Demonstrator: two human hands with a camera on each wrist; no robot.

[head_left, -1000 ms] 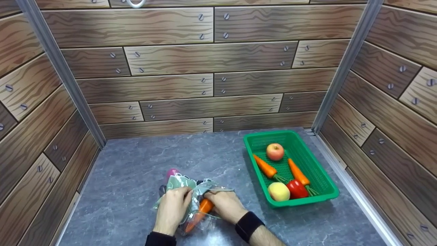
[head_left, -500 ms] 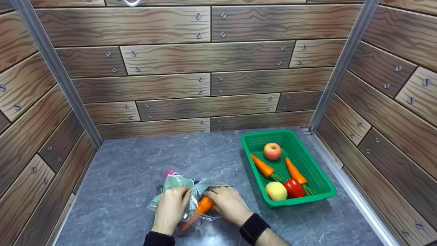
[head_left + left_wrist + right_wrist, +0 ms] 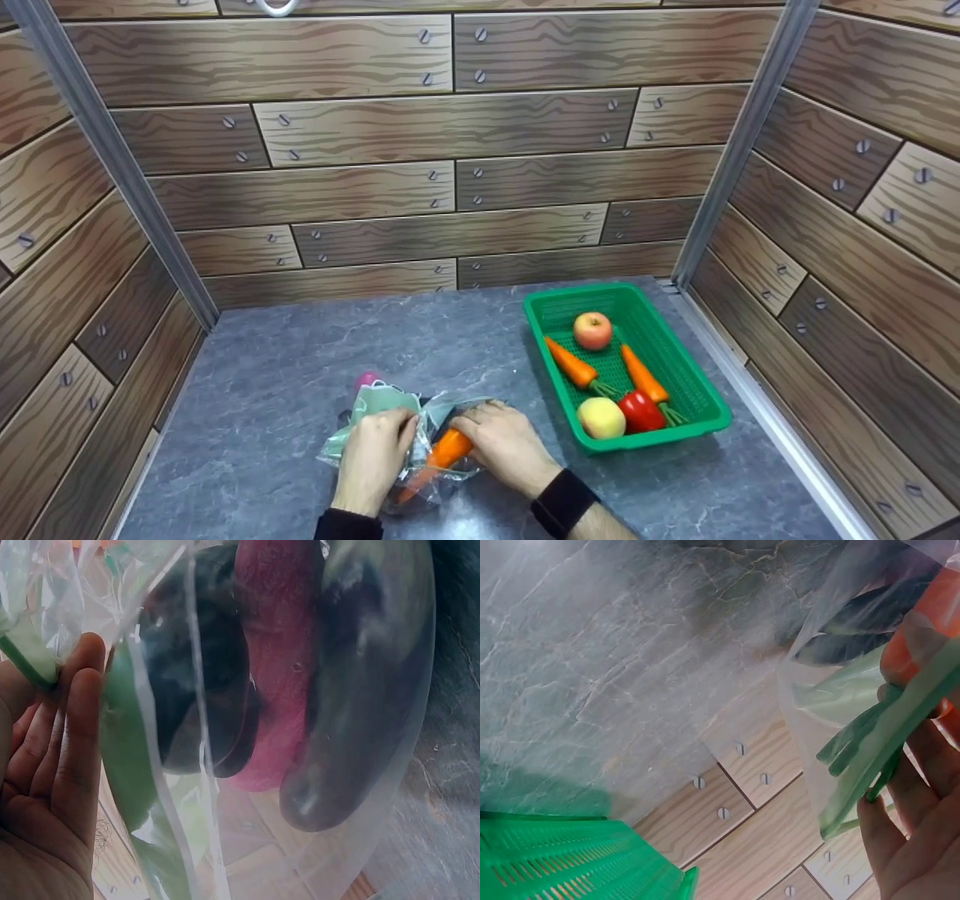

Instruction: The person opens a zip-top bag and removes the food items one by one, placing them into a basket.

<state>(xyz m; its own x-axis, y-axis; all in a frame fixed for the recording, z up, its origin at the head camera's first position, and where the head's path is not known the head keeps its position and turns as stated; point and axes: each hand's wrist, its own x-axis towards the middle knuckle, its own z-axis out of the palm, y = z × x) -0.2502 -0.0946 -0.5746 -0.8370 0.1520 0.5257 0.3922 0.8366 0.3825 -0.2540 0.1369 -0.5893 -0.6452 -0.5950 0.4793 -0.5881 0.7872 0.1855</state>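
Note:
My left hand point(image 3: 371, 457) pinches the rim of a clear plastic bag with pale green parts point(image 3: 379, 401). In the left wrist view a long pink vegetable point(image 3: 274, 652) lies in the bag between a dark, eggplant-like one point(image 3: 360, 705) and another dark rounded one point(image 3: 195, 675). My right hand point(image 3: 510, 446) grips an orange carrot point(image 3: 451, 447) by its thick end. The carrot slants toward me, its tip seen through the plastic. In the right wrist view, green strips point(image 3: 847, 746) stick out beside my fingers; the right fingers partly hide the carrot.
A green basket point(image 3: 531, 319) stands to the right on the grey marbled table point(image 3: 285, 345). Inside it are an apple point(image 3: 592, 331), two carrots point(image 3: 570, 363), a yellowish round fruit point(image 3: 601, 418) and a red pepper point(image 3: 642, 412). Wood-patterned walls point(image 3: 360, 180) enclose three sides.
The right hand and carrot have shifted slightly, with more of the back of that hand showing outside the plastic. The left hand keeps its pinch. The whole view has drifted a little.

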